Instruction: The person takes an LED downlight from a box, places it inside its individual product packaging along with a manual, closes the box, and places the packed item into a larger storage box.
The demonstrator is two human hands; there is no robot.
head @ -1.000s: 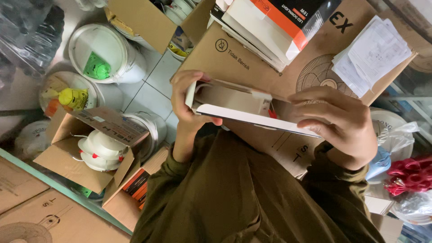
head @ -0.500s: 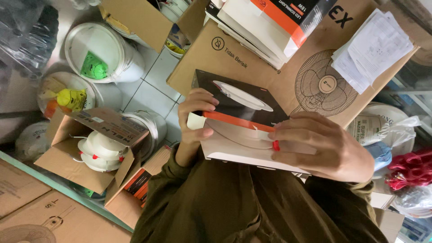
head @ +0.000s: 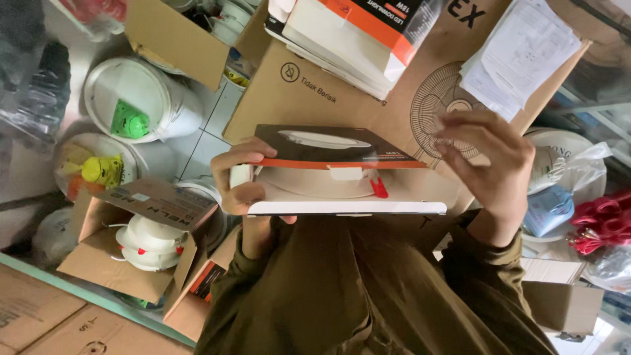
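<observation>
— Since a moment ago, has the right hand [head: 496,167] come off the flat lamp box [head: 342,172]?

— Yes; it now hangs just beside the box's right end, fingers [head: 460,141] spread and gripping nothing. Only the left hand [head: 240,181] holds the box, fingers closed around its left end.

— Where is the box?

— Held level in front of the chest, above the olive sleeves. Its side is open: a white round lamp with a red spring clip [head: 378,189] shows inside.

— And around it?

— Behind it lies a big brown carton [head: 309,85] printed with a fan drawing, carrying a stack of white and orange boxes [head: 355,33] and loose papers [head: 519,56]. To the left, an open small cardboard box [head: 125,263] holds more white round lamps. Beyond that, one white bucket [head: 148,98] holds something green, another [head: 98,167] something yellow. On the right, a white tub [head: 559,164] holds a blue packet, red clips [head: 601,223] beside it.
</observation>
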